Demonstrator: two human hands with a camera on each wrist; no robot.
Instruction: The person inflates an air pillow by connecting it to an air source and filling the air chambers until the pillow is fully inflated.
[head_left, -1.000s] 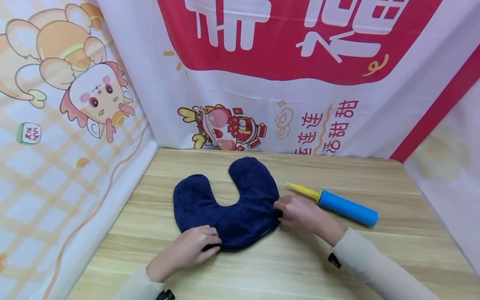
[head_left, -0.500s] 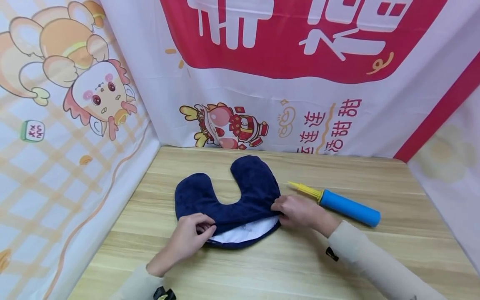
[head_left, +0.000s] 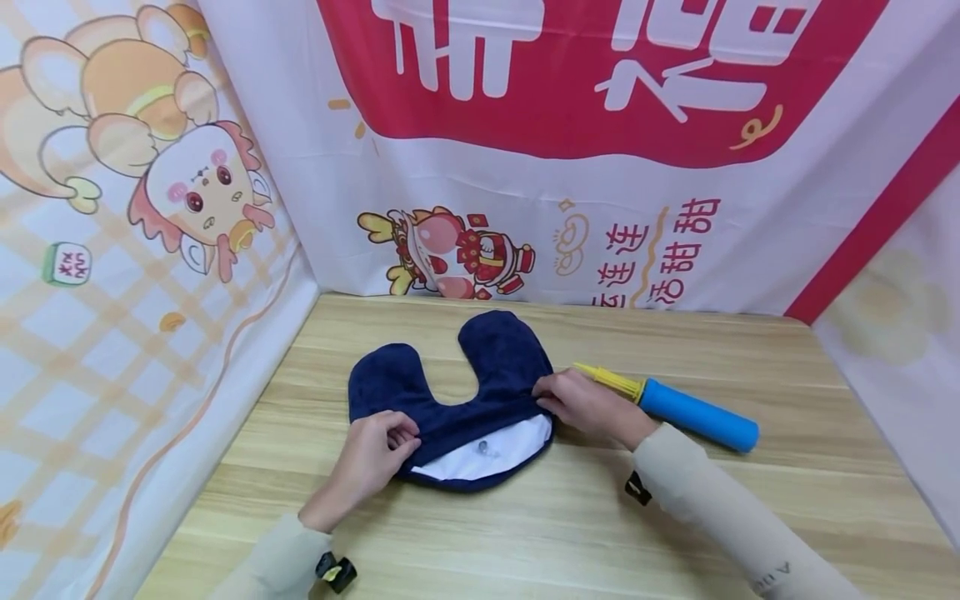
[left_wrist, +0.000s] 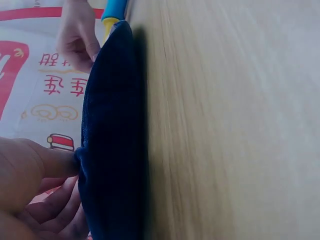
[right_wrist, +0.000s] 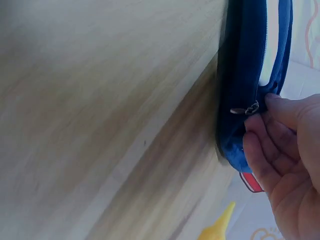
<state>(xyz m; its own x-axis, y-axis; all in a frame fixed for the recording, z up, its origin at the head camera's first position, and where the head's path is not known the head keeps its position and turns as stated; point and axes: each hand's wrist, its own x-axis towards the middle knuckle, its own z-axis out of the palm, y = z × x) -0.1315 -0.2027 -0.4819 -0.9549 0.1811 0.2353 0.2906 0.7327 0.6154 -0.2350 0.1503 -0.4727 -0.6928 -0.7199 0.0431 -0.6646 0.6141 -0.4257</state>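
A navy U-shaped neck pillow [head_left: 502,346] lies on the table, its curved side toward me and its cover unzipped along that edge. White lining [head_left: 517,446] shows in the gap, with a small clear valve [head_left: 485,449] on it. My left hand [head_left: 375,450] pinches the cover's upper edge at the left end of the opening. At the right end, my right hand [head_left: 588,402] pinches the same edge. In the right wrist view, a metal zipper pull [right_wrist: 244,109] hangs close to the fingertips of that hand.
A blue hand pump [head_left: 697,415] with a yellow nozzle [head_left: 611,380] lies right of the pillow, just beyond my right hand. Printed cloth walls [head_left: 300,125] stand behind and to the left of the wooden table [head_left: 525,542].
Both hands have lifted the cover's upper edge back, away from me. The opening has widened, and the white lining and valve have come into sight. The pump stays put.
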